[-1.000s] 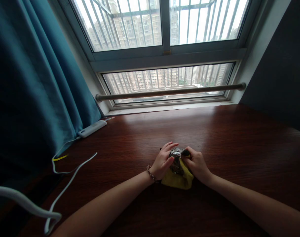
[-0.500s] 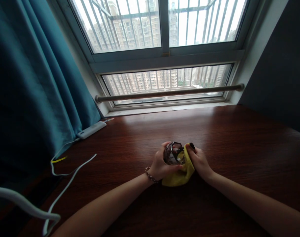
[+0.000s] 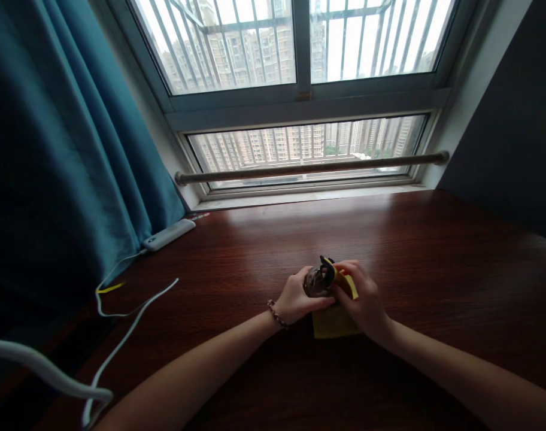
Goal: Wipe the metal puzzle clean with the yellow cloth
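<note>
Pinching one partly hidden yellow cloth (image 3: pixel 333 324), the right hand (image 3: pixel 364 300) sits at three o'clock from one indistinct dark object (image 3: pixel 315 284) clasped by the left hand (image 3: pixel 295 300), fingers curled.

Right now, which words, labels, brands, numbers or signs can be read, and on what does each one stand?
No text can be read.
White device: its dark mark is too small.
Dark shiny object in the left hand: too blurred to show any lettering.
</note>
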`<move>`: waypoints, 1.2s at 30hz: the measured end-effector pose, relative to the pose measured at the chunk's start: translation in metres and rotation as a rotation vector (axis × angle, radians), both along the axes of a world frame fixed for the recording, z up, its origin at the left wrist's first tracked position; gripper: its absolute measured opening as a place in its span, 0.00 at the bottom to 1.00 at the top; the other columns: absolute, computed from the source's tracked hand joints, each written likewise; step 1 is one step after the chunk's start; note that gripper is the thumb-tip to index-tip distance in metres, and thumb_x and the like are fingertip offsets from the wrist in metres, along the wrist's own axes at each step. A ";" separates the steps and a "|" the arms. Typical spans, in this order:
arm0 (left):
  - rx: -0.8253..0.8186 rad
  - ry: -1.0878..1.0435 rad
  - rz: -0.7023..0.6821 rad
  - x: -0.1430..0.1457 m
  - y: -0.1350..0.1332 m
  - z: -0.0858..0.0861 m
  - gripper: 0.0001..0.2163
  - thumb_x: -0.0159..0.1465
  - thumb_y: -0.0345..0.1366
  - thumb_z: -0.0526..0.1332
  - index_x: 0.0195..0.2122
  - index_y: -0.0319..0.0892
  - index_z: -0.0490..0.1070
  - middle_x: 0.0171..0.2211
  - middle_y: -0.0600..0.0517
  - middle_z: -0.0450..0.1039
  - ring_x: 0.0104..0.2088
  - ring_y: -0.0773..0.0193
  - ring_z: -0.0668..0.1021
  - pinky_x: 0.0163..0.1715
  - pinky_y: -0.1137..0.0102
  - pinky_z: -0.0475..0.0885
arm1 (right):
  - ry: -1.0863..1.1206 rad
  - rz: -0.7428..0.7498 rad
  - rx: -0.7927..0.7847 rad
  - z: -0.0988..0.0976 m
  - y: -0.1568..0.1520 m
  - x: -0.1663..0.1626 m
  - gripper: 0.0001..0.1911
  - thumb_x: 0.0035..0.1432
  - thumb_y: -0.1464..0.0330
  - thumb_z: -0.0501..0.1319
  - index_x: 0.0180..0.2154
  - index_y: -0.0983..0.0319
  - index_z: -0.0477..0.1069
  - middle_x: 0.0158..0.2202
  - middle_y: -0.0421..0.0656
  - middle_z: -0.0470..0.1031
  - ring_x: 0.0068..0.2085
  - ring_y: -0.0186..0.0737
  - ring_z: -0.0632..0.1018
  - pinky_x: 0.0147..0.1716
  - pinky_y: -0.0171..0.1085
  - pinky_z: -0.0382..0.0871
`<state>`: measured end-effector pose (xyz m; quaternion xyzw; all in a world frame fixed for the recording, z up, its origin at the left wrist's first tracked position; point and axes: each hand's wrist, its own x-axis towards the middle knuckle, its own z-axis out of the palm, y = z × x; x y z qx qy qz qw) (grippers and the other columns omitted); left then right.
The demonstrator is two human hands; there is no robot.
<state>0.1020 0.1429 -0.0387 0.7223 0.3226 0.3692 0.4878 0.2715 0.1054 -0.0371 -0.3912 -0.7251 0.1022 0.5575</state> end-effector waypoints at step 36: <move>-0.361 -0.237 0.027 -0.003 0.016 -0.028 0.16 0.63 0.45 0.53 0.35 0.34 0.66 0.26 0.52 0.66 0.24 0.71 0.69 0.26 0.73 0.68 | 0.194 0.625 -0.512 0.015 0.006 0.009 0.24 0.66 0.62 0.42 0.38 0.65 0.74 0.42 0.48 0.68 0.44 0.42 0.69 0.45 0.39 0.60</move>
